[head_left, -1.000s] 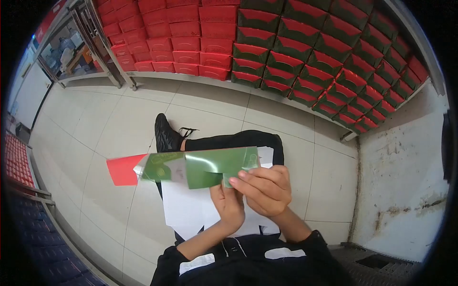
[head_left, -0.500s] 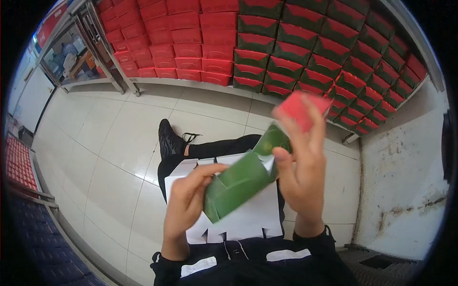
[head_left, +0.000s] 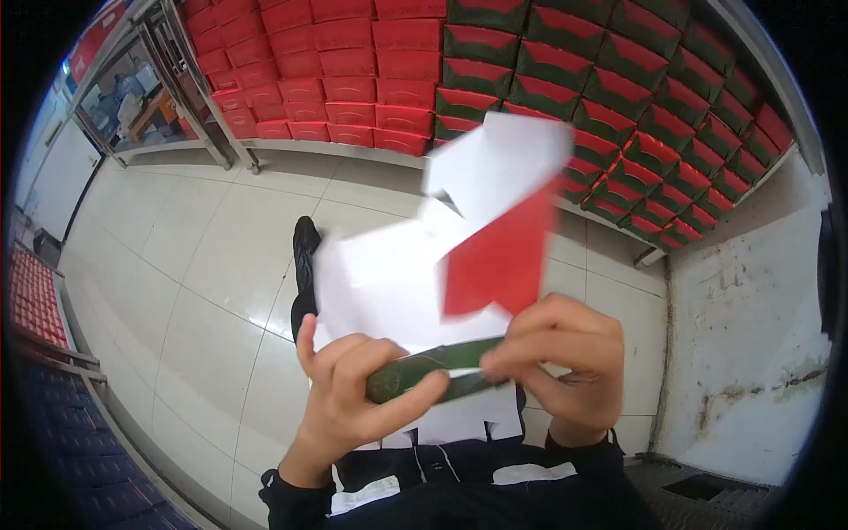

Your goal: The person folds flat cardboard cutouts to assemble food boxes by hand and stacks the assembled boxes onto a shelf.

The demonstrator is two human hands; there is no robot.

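A folding paperboard box (head_left: 380, 278) is spread open over my lap, its white inside facing up and partly smeared by motion. It has a red panel (head_left: 499, 256) and a green outer strip along its near edge. My left hand (head_left: 349, 393) is closed round the left part of the green strip, thumb in front and fingers behind. At the strip's right end my right hand (head_left: 570, 367) pinches the board between thumb and fingers. Beneath both hands, white card with notched edges (head_left: 459, 428) lies on my lap.
Red boxes (head_left: 344, 79) and red-and-green boxes (head_left: 609, 97) are stacked on a metal-framed rack ahead. Dark blue boxes (head_left: 84, 450) stand at lower left. A stained white wall (head_left: 733, 353) rises on the right. Light floor tiles (head_left: 212, 256) show at left.
The green box was folded into a tube with a red end; now it is opened out with its white inside showing. My right hand has come down toward me.
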